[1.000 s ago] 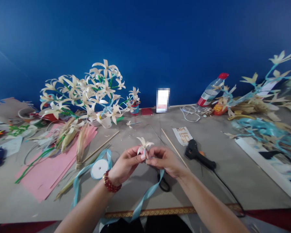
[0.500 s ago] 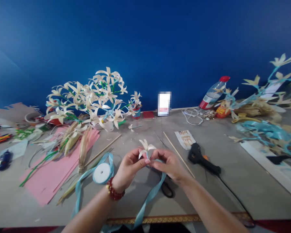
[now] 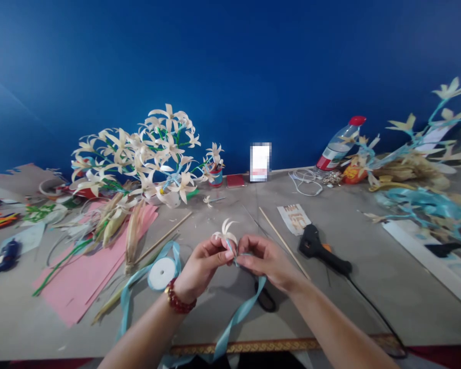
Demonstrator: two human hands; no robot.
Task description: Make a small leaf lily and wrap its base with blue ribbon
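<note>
Head view: the flower [image 3: 227, 234] is at the middle of the picture, held up off the surface [image 3: 399, 289] between the two hands. The left hand [image 3: 202, 269] has its grip clamped on it, thumb and fingers pinching just below the petals. The right hand [image 3: 269, 264] is pinched together too, its grip clamped on the blue ribbon [image 3: 238, 315], which hangs from it toward 7 o'clock and leaves the picture at the bottom edge.

What has just changed is the flower's lie. Half a second ago it stood nearly upright with its petals spread; now it leans toward 11 o'clock, and the tip of the stem [image 3: 230, 247] shows below the left fingers. The right fingertips are just beside that tip. I judge this turn lays the stem's lower end open to the ribbon, so the two can be worked together there; whether the ribbon is already around the stem is too small to tell.

Reading from the flower, the spool [image 3: 161, 273] sits at 8 o'clock, black scissors [image 3: 266, 300] at 5, the glue gun [image 3: 325, 251] at 3, a small loose flower [image 3: 208, 200] at 11 and the bouquet [image 3: 149, 154] at 10. These look unmoved.
</note>
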